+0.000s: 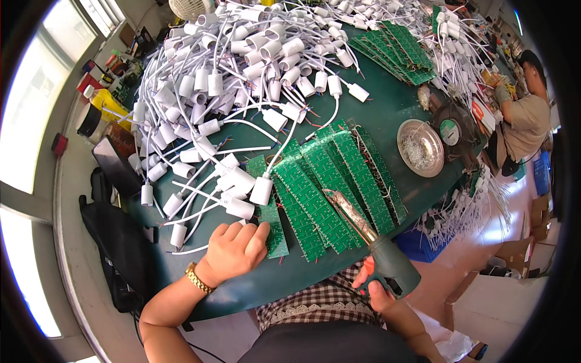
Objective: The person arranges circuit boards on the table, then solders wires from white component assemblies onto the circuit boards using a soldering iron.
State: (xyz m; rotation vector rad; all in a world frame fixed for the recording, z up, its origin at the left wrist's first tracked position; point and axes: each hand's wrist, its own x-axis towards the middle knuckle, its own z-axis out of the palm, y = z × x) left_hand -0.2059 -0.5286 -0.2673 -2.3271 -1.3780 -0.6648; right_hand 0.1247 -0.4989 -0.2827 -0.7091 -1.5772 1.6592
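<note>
Circuit boards [327, 193], green and long, lie fanned and overlapping on the dark green table [387, 109] right in front of me; I count about six strips, though the overlap hides the edges. My right hand [378, 287] is wrapped tight around the grip of a green soldering gun [387, 266], whose scorched tip rests over the middle boards. My left hand [233, 249] sits curled, fingers pressed together, on the near-left board; whether it pinches anything I cannot tell. A big tangle of white capped cables [242, 78], too many to count, crowds in from the left, several caps lying over the boards. Farther off sit one metal dish [420, 147], one small fan [451, 124], a second stack of boards [396, 51], and one co-worker [523, 115].
</note>
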